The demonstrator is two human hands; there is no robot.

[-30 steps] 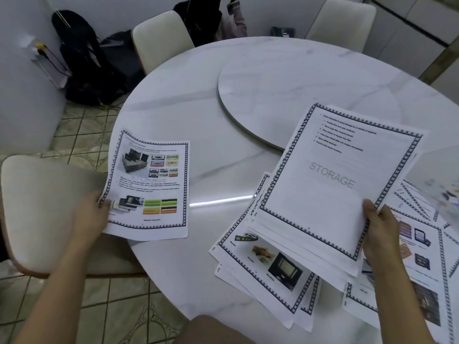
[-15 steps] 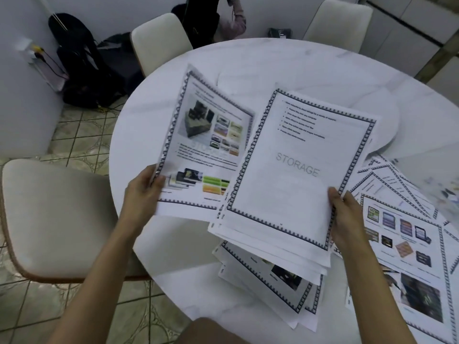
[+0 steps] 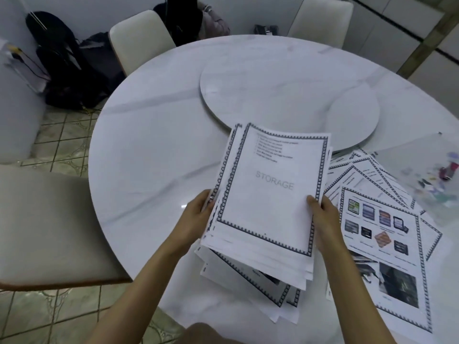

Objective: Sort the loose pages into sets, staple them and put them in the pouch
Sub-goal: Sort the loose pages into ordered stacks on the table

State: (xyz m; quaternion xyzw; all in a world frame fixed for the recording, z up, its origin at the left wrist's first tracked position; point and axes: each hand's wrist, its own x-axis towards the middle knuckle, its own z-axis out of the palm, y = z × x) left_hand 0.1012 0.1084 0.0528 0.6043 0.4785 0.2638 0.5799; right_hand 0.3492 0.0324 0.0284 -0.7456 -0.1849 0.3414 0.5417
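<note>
A stack of pages (image 3: 258, 259), topped by a STORAGE sheet (image 3: 273, 194), is gripped at its side edges by the left hand (image 3: 196, 214) and right hand (image 3: 324, 220) above the table (image 3: 154, 135), seemingly to square it; more loose pages (image 3: 382, 219) are spread rightward.

Loose pages (image 3: 380, 234), pouch (image 3: 407, 160) on marble table (image 3: 154, 145)

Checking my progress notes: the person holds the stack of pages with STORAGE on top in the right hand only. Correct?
Not quite: both hands hold it. The head view shows the left hand gripping the stack of pages at its left edge and the right hand at its right edge, STORAGE on top.
</note>
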